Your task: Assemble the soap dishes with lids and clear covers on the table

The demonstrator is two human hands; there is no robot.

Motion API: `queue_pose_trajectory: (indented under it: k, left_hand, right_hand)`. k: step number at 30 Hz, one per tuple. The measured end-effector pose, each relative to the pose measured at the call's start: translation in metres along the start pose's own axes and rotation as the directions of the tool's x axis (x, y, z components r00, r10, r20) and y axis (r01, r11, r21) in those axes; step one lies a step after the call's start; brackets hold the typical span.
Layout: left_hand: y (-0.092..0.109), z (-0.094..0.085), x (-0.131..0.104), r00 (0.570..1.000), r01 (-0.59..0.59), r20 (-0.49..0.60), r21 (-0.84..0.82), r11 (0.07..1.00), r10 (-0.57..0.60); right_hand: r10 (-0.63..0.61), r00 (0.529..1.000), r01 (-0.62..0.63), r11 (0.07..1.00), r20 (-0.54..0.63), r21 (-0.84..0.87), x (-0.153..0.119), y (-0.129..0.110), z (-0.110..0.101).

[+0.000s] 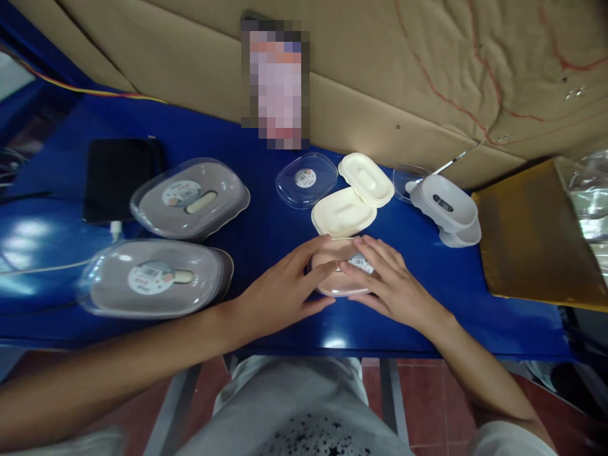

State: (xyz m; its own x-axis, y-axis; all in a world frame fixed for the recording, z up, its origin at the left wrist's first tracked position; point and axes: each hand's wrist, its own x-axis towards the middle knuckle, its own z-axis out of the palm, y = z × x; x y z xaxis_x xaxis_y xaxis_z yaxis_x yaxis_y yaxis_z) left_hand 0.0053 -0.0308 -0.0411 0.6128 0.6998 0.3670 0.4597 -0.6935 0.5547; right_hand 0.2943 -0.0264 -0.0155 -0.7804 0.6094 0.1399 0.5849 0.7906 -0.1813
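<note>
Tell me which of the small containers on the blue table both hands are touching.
The pinkish small container at the table's near edge, under the left hand and right hand. The cream pair and grey ones lie farther back, untouched.

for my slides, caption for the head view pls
Both hands, left and right, rest on a small pink container on a blue table.
</note>
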Motion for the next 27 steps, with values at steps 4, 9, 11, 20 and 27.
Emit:
queue_pose_trajectory:
  k: [4,9,11,20,27]
  left_hand:
    - [0.000,0.003,-0.003,0.998,0.054,0.027,-0.072,0.996,-0.052]
    - [-0.003,0.001,0.000,0.998,0.017,0.059,-0.048,0.999,-0.015]
    - [-0.006,-0.002,0.005,0.998,0.006,0.055,0.027,1.000,-0.007]
    - [0.015,-0.009,0.013,0.998,-0.051,-0.012,0.319,0.946,0.058]
    - [0.049,-0.001,-0.014,0.991,-0.131,0.076,0.527,0.840,0.107]
  right_hand:
    - [0.025,1.000,-0.025,1.000,0.000,-0.016,0.002,-0.005,-0.001]
    - [0.015,1.000,-0.014,0.990,-0.004,0.140,0.004,-0.001,-0.007]
    - [0.096,0.994,-0.104,0.976,0.052,0.189,-0.006,0.010,-0.018]
    - [0.325,0.945,-0.325,0.919,0.038,0.223,-0.040,0.040,-0.033]
    - [0.216,0.940,-0.107,0.922,-0.265,0.373,0.002,0.018,-0.011]
